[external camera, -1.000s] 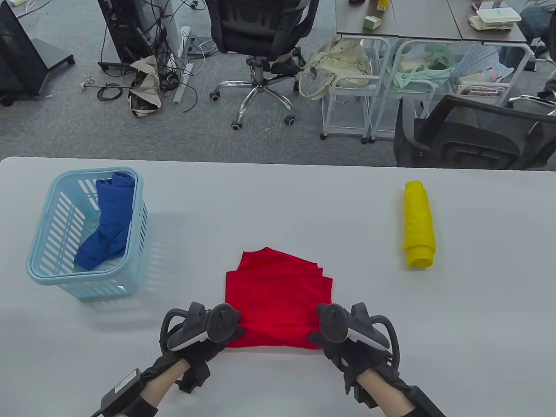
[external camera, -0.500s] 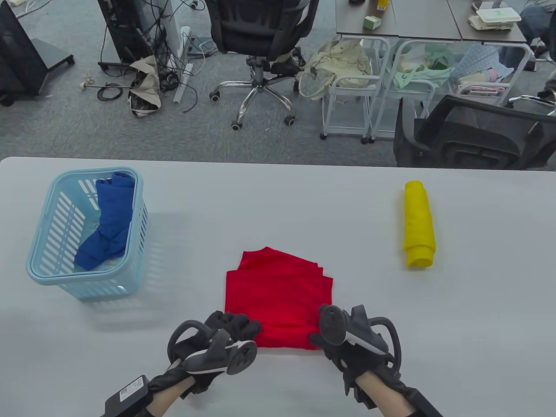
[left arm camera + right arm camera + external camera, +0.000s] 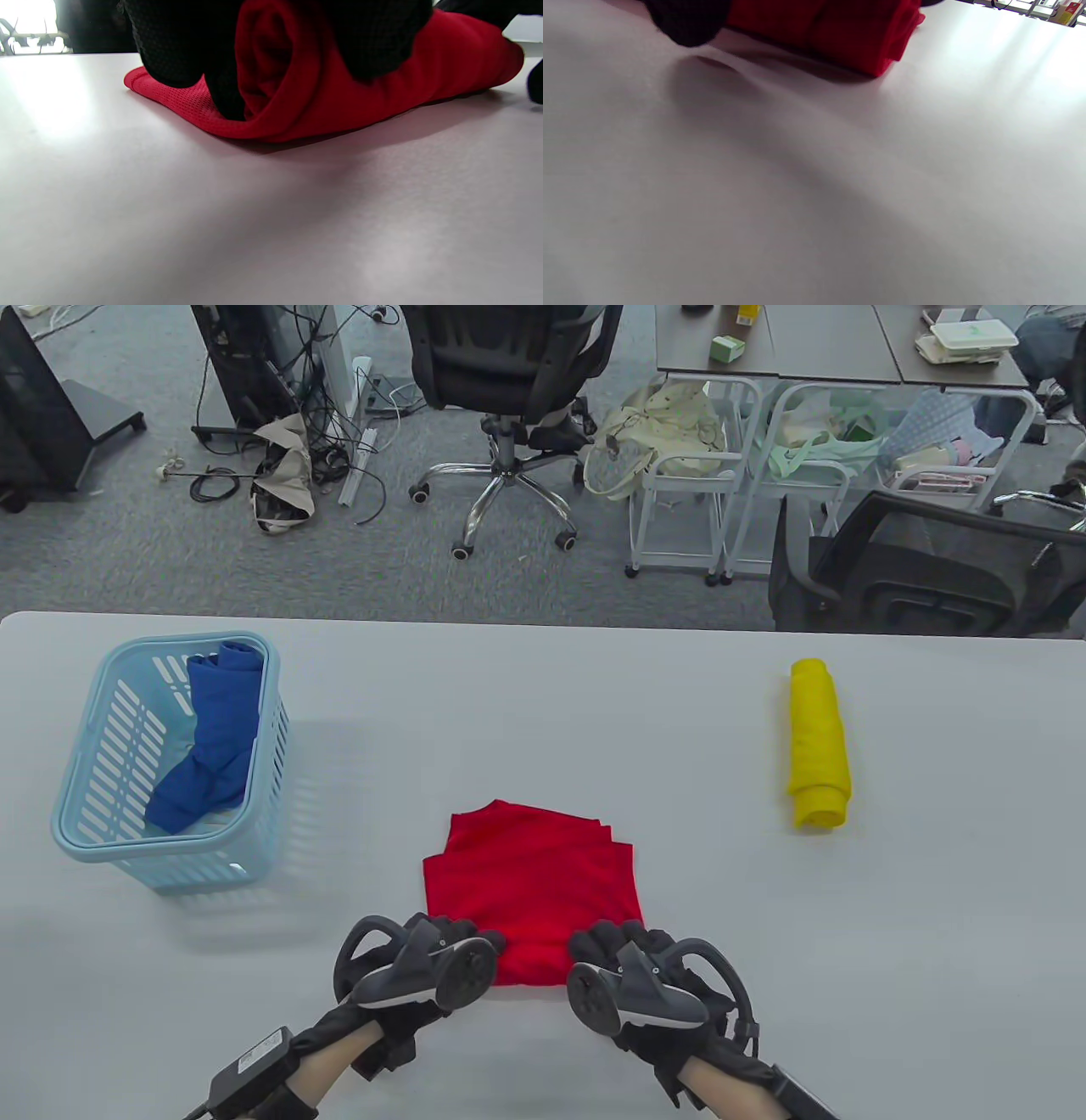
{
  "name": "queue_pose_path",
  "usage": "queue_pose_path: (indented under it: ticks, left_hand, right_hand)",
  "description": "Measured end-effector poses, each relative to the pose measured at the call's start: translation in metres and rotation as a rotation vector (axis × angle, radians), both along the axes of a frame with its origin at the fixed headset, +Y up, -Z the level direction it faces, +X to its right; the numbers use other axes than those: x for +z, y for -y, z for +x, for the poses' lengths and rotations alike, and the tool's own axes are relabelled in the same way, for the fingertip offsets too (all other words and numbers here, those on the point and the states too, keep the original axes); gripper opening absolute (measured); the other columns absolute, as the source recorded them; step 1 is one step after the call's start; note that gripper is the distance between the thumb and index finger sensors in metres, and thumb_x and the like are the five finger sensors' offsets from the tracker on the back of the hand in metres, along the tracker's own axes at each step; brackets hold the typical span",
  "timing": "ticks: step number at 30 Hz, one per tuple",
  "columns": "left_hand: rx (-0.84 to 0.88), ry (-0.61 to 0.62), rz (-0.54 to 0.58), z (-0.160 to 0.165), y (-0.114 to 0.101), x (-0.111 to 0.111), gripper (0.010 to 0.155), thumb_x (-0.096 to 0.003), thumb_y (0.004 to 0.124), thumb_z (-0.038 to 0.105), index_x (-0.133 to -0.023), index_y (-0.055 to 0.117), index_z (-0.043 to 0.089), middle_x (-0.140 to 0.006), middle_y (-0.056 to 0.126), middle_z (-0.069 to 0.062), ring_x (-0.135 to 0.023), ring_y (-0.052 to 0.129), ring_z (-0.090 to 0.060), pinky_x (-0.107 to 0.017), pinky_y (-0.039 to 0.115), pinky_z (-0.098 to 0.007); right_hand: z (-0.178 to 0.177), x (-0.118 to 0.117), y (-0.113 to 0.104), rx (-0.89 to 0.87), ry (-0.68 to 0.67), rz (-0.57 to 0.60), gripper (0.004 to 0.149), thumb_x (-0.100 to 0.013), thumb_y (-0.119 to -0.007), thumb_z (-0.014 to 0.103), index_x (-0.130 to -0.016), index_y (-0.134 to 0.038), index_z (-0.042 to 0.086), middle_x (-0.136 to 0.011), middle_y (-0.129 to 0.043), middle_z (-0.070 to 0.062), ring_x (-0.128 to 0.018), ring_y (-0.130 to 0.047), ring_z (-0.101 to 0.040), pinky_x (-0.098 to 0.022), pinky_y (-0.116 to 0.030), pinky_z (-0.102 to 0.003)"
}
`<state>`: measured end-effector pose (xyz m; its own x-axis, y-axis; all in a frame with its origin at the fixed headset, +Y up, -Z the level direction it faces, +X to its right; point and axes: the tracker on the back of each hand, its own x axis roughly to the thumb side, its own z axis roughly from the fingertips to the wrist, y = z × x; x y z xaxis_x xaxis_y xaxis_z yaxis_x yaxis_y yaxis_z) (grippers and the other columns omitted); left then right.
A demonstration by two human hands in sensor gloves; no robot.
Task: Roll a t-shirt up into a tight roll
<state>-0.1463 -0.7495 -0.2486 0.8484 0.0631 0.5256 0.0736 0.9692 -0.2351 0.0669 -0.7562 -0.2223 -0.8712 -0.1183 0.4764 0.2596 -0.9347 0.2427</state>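
On the table (image 3: 543,704), hands grip the red t-shirt's (image 3: 533,882) near edge.

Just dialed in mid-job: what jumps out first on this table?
The red t-shirt at the near middle, its near edge curled into a starting roll under the left hand and right hand. On the far right lies a finished yellow roll; on the left, a light-blue basket holds a blue garment.

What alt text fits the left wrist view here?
Close-up at table level: black-gloved fingers of the left hand curl round the rolled near edge of a red t-shirt, whose end shows a spiral of fabric. The white table fills the foreground.
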Motion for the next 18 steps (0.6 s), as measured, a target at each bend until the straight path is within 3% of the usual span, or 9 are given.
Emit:
queue_pose_path:
  ticks: [2, 5, 7, 9, 11, 13, 18]
  left_hand:
    - [0.04, -0.023, -0.046, -0.002, 0.0, -0.001, 0.053, -0.0496, 0.068, 0.043, -0.101, 0.07, 0.03, -0.086, 0.095, 0.004, -0.068, 0.101, -0.015, -0.066, 0.08, -0.044]
    - [0.011, -0.038, 0.002, 0.002, 0.001, 0.004, 0.066, -0.0503, 0.067, 0.045, -0.111, 0.046, 0.03, -0.087, 0.094, 0.005, -0.069, 0.1, -0.015, -0.067, 0.08, -0.044]
    - [-0.018, -0.031, 0.055, 0.007, 0.0, 0.01, 0.067, -0.0507, 0.065, 0.048, -0.112, 0.041, 0.034, -0.09, 0.093, 0.004, -0.072, 0.1, -0.017, -0.067, 0.079, -0.045]
    - [-0.057, 0.007, 0.091, 0.013, 0.001, 0.016, 0.068, -0.0478, 0.062, 0.057, -0.111, 0.044, 0.039, -0.095, 0.09, 0.001, -0.078, 0.097, -0.021, -0.069, 0.076, -0.047]
    - [-0.112, 0.041, 0.11, 0.017, 0.005, 0.021, 0.07, -0.0453, 0.065, 0.06, -0.11, 0.047, 0.041, -0.109, 0.072, -0.004, -0.094, 0.083, -0.026, -0.074, 0.07, -0.05]
    - [-0.188, 0.074, 0.197, 0.022, 0.008, 0.023, 0.071, -0.0442, 0.066, 0.061, -0.11, 0.049, 0.039, -0.113, 0.065, -0.003, -0.099, 0.077, -0.026, -0.076, 0.067, -0.051]
    - [-0.175, 0.078, 0.213, 0.025, 0.003, 0.023, 0.059, -0.0464, 0.069, 0.054, -0.103, 0.065, 0.036, -0.091, 0.091, 0.008, -0.077, 0.098, -0.014, -0.069, 0.078, -0.044]
  right_hand:
    - [0.001, -0.003, -0.002, -0.049, 0.022, -0.007, 0.066, -0.061, -0.065, 0.045, -0.114, -0.035, 0.021, -0.114, -0.046, -0.011, -0.1, -0.061, -0.036, -0.071, -0.053, -0.055]
    - [0.005, -0.006, -0.004, -0.088, 0.027, -0.034, 0.062, -0.061, -0.064, 0.042, -0.114, -0.037, 0.025, -0.11, -0.053, -0.01, -0.096, -0.066, -0.034, -0.07, -0.056, -0.053]
    - [0.008, -0.008, -0.004, -0.136, 0.042, -0.08, 0.062, -0.061, -0.063, 0.04, -0.114, -0.035, 0.027, -0.108, -0.056, -0.011, -0.093, -0.069, -0.033, -0.069, -0.057, -0.053]
    - [0.012, -0.011, -0.005, -0.185, 0.049, -0.126, 0.061, -0.061, -0.061, 0.04, -0.115, -0.036, 0.026, -0.106, -0.059, -0.011, -0.089, -0.073, -0.032, -0.068, -0.06, -0.052]
    - [0.015, -0.013, -0.005, -0.228, 0.052, -0.17, 0.06, -0.061, -0.059, 0.04, -0.115, -0.037, 0.025, -0.103, -0.063, -0.011, -0.084, -0.076, -0.03, -0.065, -0.063, -0.051]
    - [0.018, -0.016, -0.004, -0.285, 0.046, -0.233, 0.059, -0.061, -0.057, 0.04, -0.115, -0.039, 0.023, -0.1, -0.066, -0.013, -0.08, -0.079, -0.029, -0.063, -0.065, -0.05]
    - [0.02, -0.017, -0.006, -0.314, 0.043, -0.256, 0.06, -0.061, -0.058, 0.043, -0.114, -0.042, 0.021, -0.097, -0.071, -0.011, -0.076, -0.084, -0.027, -0.06, -0.069, -0.049]
